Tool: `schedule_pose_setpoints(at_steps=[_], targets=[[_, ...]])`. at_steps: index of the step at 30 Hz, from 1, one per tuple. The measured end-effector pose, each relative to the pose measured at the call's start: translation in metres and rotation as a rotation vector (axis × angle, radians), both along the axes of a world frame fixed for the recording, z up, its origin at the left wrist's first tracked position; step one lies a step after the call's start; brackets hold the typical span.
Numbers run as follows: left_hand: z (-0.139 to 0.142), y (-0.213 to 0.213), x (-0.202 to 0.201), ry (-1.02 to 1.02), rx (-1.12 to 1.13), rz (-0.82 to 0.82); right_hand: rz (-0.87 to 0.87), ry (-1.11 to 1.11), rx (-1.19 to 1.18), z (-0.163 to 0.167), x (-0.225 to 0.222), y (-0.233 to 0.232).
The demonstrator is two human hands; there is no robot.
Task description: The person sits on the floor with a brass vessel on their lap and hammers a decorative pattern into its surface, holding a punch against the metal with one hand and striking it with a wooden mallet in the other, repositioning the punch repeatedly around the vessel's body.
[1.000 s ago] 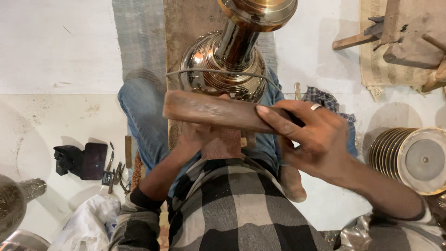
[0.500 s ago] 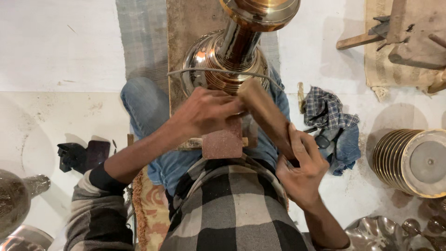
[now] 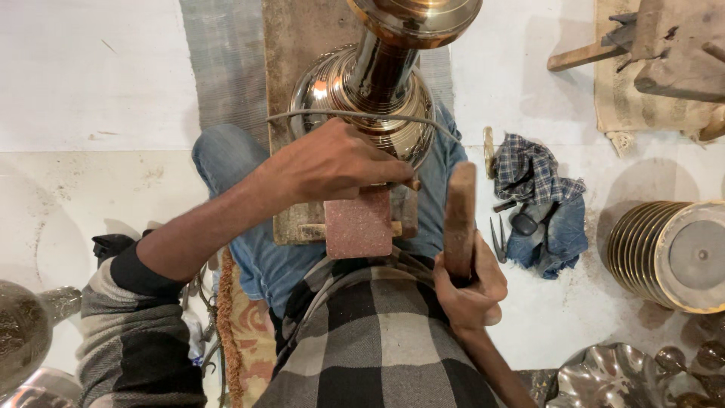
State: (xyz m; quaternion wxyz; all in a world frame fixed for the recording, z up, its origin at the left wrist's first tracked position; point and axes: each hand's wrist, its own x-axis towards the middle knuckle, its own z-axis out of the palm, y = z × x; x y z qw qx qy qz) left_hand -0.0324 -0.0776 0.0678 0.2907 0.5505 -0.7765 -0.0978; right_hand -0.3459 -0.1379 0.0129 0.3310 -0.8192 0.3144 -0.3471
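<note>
Left hand [image 3: 332, 162] lay curled, knuckles up, against the lower bulge of a polished brass vessel [image 3: 362, 91], its fingertips pinched on a small dark tool tip [image 3: 411, 183] pressed to the metal; what the tool was beyond that stub could not be told. Right hand [image 3: 468, 283] was clenched around the lower end of a wooden mallet [image 3: 459, 219], held upright just beside the vessel and clear of it. From the head view, the vessel stood between the seated person's knees on a wooden board [image 3: 291, 45], with a reddish block [image 3: 359, 223] in front of it and a thin wire [image 3: 340, 115] looped around its belly. Judging by the surface, shaping and polishing looked largely complete, since the body already shone evenly; fine tapping work at the lower curve seemed to be what was in hand, with the mallet raised and no blow landing. No packages, labels or signs showed anywhere. Off to the right lay a checked cloth [image 3: 532, 170] with small pliers [image 3: 498, 234] beside it, a stack of ribbed brass discs [image 3: 664, 253], and wooden tools [image 3: 649, 45] on a cloth mat; at the bottom right corner sat a scalloped metal dish [image 3: 612, 378].
</note>
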Motion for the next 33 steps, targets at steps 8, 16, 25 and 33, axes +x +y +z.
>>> schedule_pose_setpoints(at_steps=[8, 16, 25, 33], targets=[[-0.017, 0.003, -0.002, -0.05, 0.018, 0.063, 0.02, -0.031, -0.213, -0.01, 0.007, -0.013], [-0.024, 0.013, -0.008, -0.099, 0.043, 0.139, 0.13, -0.067, -0.16, 0.017, 0.009, -0.022], [-0.036, 0.02, -0.009, -0.142, -0.031, 0.208, 0.096, -0.042, -0.173, 0.045, 0.018, -0.028], [-0.042, 0.029, -0.012, 0.025, -0.261, 0.221, 0.173, 0.209, -0.427, 0.06, 0.018, -0.026]])
